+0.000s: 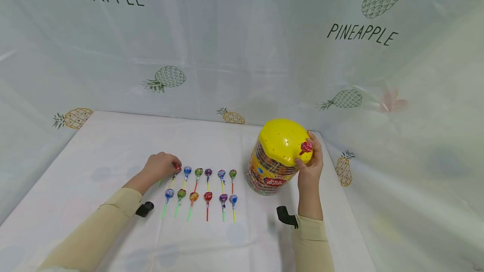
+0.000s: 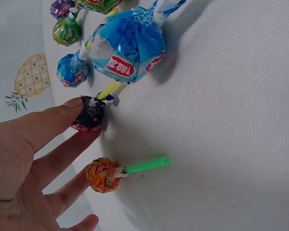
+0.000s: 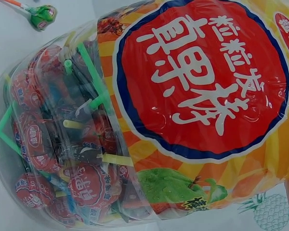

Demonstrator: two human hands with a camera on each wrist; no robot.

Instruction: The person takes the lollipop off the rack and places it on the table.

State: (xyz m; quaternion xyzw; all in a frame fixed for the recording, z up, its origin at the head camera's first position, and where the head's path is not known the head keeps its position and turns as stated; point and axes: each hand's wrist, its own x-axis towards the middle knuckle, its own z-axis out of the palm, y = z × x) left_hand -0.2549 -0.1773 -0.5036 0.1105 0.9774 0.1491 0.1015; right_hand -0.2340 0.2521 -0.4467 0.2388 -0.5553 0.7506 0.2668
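On the white table, my left hand [image 1: 160, 168] pinches a dark-wrapped lollipop [image 2: 90, 114] with a yellow stick between thumb and finger, at the left end of the back row. An orange lollipop [image 2: 103, 175] with a green stick lies by its other fingers. My right hand [image 1: 312, 166] grips the yellow lid [image 1: 281, 137] of a big clear lollipop jar [image 1: 273, 173], which leans a little. A red lollipop [image 1: 306, 147] sits against the lid between right thumb and fingers; whether it is held or stuck in the lid I cannot tell.
Two rows of lollipops in various colours lie left of the jar, sticks toward me, including a blue one [image 1: 187, 171] and a red one [image 1: 208, 197]. Behind the table hangs a pineapple-print sheet [image 1: 242, 45]. Black mounts [image 1: 286, 216] stick out from both wrists.
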